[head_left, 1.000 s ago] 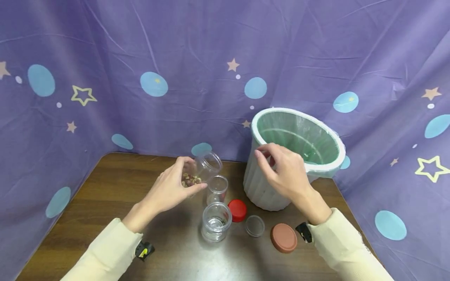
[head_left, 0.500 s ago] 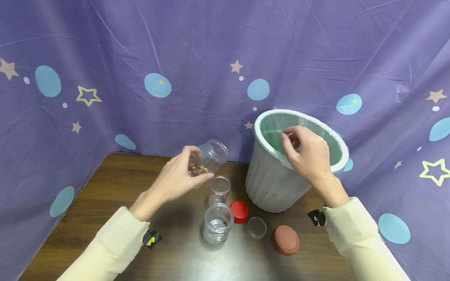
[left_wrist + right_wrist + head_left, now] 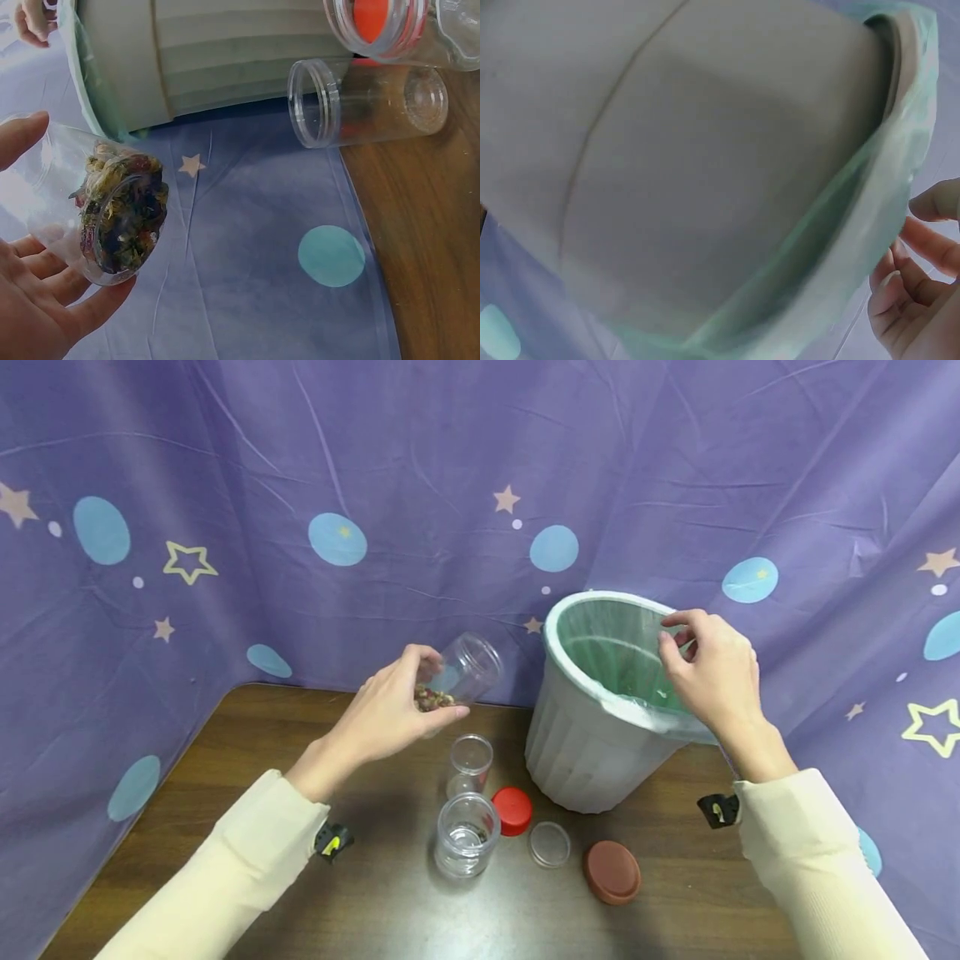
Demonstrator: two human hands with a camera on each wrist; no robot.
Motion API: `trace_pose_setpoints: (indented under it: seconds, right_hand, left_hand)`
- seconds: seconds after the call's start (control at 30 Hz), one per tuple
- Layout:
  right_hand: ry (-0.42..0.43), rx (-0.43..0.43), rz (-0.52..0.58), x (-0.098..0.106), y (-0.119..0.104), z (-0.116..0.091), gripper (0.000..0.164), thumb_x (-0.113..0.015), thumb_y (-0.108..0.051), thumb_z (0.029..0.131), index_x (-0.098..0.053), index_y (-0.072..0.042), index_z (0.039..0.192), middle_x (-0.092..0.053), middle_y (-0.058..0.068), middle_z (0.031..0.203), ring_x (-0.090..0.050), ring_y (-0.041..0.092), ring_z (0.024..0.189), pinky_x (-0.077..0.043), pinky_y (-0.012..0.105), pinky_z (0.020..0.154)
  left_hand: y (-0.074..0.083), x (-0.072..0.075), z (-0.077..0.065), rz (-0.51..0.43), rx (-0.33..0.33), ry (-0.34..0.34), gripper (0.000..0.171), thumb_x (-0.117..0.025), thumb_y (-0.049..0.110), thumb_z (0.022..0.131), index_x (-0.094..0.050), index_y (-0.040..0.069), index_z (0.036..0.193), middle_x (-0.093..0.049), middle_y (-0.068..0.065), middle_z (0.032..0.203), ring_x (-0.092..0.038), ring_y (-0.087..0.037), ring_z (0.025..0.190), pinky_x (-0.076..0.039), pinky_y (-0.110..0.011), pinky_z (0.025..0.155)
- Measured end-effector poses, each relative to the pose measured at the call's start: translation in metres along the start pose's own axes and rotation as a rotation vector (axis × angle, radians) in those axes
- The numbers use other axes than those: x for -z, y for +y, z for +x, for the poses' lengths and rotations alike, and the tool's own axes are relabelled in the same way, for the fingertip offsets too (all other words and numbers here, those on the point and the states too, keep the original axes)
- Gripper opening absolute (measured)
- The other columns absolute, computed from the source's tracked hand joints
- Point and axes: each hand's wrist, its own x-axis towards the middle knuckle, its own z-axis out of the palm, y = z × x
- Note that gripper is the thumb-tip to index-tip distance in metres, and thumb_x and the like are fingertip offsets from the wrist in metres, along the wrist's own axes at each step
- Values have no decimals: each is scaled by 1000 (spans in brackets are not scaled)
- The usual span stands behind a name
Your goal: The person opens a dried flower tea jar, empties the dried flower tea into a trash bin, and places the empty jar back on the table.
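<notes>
My left hand (image 3: 386, 710) grips a clear jar (image 3: 474, 668) above the table, tilted with its mouth toward the bin. Dried flower buds and petals (image 3: 124, 214) lie at the jar's bottom in the left wrist view. Over the right rim of the grey bin (image 3: 573, 735), my right hand (image 3: 716, 672) hovers with loosely bent fingers and nothing visible between them. A thin green liner (image 3: 840, 225) covers the bin's rim. Small scraps show inside the bin.
Two clear jars stand without lids: a narrow jar (image 3: 471, 756) behind a wider jar (image 3: 467, 839). Beside them lie a red lid (image 3: 512, 811), a clear disc lid (image 3: 550, 845) and a brown lid (image 3: 612, 871). A purple curtain (image 3: 420, 485) hangs behind the wooden table (image 3: 360, 893).
My right hand has moved right and up, from the bin's front across its opening to the right rim. My left hand has raised the jar slightly, up and to the right.
</notes>
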Motion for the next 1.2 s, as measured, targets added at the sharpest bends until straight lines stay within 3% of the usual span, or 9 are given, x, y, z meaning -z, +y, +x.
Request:
trace_pose_setpoints:
  seconds: [0.2,0.47,0.63,0.8,1.0,1.2]
  right_hand:
    - [-68,-84,-56,6,17,4,27,-56,-21,93,-67,-5,111,-68,17,91,-63,33,81,-44,56,70]
    - [-174,-192,-127,13,43,6,38,-53,-28,94,-62,-3,120,-64,20,103,-58,42,96,-41,59,74]
    - [-272,-290,-172,17,54,5,55,-49,-41,95,-51,-2,134,-55,27,117,-52,49,105,-40,63,78]
    - [-356,-328,-222,19,61,8,66,-48,-46,95,-40,2,140,-40,39,129,-42,60,111,-37,69,82]
    - [-441,-338,-287,20,68,7,72,-50,-43,96,-30,8,142,-33,45,129,-37,65,112,-37,72,82]
    - [-531,-421,-308,24,76,4,84,-46,-53,95,-25,15,140,-35,49,126,-38,70,109,-38,71,81]
  left_hand:
    - [4,1,11,14,-17,-11,67,-76,50,79,-46,15,128,-65,-5,123,-64,-24,114,-48,-49,95]
    - [13,-2,22,29,-18,-25,68,-75,52,80,-47,14,129,-65,-6,123,-63,-24,115,-49,-47,95]
    - [15,-6,26,51,-14,-38,68,-74,53,80,-47,14,129,-65,-5,124,-63,-25,115,-50,-48,94]
    - [17,-9,29,62,-17,-31,67,-75,52,80,-48,14,128,-65,-3,122,-64,-24,110,-51,-47,91]
    - [21,-12,34,100,-28,-48,67,-76,52,79,-48,15,127,-64,-3,122,-65,-25,107,-52,-47,87]
    - [24,-13,37,118,-43,-48,68,-77,52,78,-48,14,127,-64,-4,120,-64,-26,103,-53,-47,84]
